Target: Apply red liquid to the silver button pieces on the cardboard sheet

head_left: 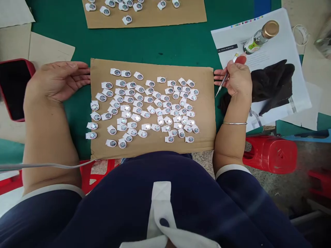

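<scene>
A brown cardboard sheet (152,150) lies in front of me, covered with many small white tabbed pieces (138,103) that have round, shiny silver-blue centres. Several at its left side stick out past the edge. My left hand (63,81) is at the sheet's left edge, fingers stretched out; whether the fingertips go under it I cannot tell. At the opposite edge, my right hand (238,75) grips a slim, pointed metal tool (222,82) between thumb and palm, its tip downward. The other fingers of that hand extend to the cardboard.
Another cardboard sheet (147,22) with similar pieces lies farther back on the green table (155,46). On the right, a printed paper (224,38) carries a gold-capped glass bottle (258,36) and black cloth (271,82). A red-cased phone (14,89) lies left; a red stool (279,155) stands right.
</scene>
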### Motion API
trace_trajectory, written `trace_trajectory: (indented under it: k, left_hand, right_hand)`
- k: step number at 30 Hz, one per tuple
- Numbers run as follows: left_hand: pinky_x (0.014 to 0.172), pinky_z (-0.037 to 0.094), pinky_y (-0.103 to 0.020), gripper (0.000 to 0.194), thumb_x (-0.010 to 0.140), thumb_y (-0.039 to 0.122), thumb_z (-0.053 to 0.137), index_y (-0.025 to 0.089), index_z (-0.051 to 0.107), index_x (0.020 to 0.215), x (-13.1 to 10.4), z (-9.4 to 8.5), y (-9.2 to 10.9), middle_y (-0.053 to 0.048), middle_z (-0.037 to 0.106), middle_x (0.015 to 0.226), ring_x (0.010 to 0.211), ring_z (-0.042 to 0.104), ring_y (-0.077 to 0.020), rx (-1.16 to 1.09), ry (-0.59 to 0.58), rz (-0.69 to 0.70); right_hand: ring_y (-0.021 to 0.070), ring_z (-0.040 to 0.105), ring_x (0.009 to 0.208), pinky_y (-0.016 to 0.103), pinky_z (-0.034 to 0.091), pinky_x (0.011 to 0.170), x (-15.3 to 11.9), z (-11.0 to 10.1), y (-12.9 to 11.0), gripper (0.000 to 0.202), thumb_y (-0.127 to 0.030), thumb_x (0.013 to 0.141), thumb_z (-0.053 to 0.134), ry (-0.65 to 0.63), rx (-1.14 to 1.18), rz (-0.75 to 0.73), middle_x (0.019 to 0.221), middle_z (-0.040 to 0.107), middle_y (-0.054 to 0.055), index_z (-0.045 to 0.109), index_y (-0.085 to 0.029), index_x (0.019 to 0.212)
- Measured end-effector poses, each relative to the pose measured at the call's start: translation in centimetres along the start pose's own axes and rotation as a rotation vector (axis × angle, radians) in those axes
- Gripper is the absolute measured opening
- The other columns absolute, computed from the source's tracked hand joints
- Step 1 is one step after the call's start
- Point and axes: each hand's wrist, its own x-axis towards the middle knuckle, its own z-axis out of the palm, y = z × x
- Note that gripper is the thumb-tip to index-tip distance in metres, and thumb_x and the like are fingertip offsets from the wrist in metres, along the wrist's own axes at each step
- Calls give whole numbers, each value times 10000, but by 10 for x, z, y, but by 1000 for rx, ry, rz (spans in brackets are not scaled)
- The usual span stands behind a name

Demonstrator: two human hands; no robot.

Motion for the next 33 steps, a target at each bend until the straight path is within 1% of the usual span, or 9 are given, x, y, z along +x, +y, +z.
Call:
trace_trajectory:
  k: [4,7,9,12,15,19,23,28,33]
  left_hand:
    - [796,510,-309,188,830,194,557,124,623,992,-5,4,2,-31,692,846,854,636,-171,-25,38,19]
    - [841,509,-328,201,844,180,519,128,610,1015,-10,8,5,-34,692,865,895,631,-168,-62,23,16]
    - [879,501,-357,204,849,160,502,125,607,1019,-13,11,7,-43,693,877,924,628,-174,-95,17,11]
    - [918,489,-375,196,847,135,504,122,614,1009,-14,12,9,-56,697,903,978,618,-186,-126,10,3]
    - [909,501,-375,181,833,144,521,135,630,978,-13,11,9,-55,703,899,989,617,-195,-132,23,-4]
    - [887,516,-375,165,807,164,540,156,652,928,-12,9,7,-41,710,880,949,631,-196,-149,64,16]
    - [899,510,-377,216,828,140,502,141,643,992,-13,6,5,-43,705,922,988,618,-203,-178,16,28]
    - [867,531,-375,237,796,172,505,155,657,978,-6,-4,-3,-36,707,915,957,627,-207,-187,3,33]
    - [873,528,-395,269,755,199,507,184,666,972,1,-14,-9,-39,707,940,984,619,-217,-166,27,23]
  right_hand:
    - [104,581,676,342,549,737,2,-1,2,348,-284,930,395,1,42,-31,676,634,28,499,-164,621]
    - [115,593,683,374,546,755,3,-2,4,330,-302,921,416,-1,55,-33,712,638,43,503,-164,633]
    - [112,595,674,355,547,747,3,-4,5,325,-310,920,416,3,57,-32,722,644,46,502,-168,641]
    - [116,597,638,301,552,636,3,-6,4,347,-335,922,387,-16,50,-40,749,663,49,498,-177,634]
    - [124,605,611,280,545,544,3,-9,4,363,-374,912,387,-37,88,-45,759,670,39,492,-182,623]
    - [120,612,596,282,555,551,1,-11,3,362,-430,878,454,-42,147,-50,752,663,44,504,-181,620]
    - [111,615,613,262,561,561,-2,-10,2,374,-493,855,474,-41,132,-49,749,665,13,503,-202,622]
    - [106,622,620,248,564,585,-3,-9,3,379,-493,852,482,-40,141,-43,773,664,33,509,-191,626]
    - [116,638,646,262,570,629,-2,-8,7,356,-461,851,505,-52,160,-47,780,669,41,527,-185,627]
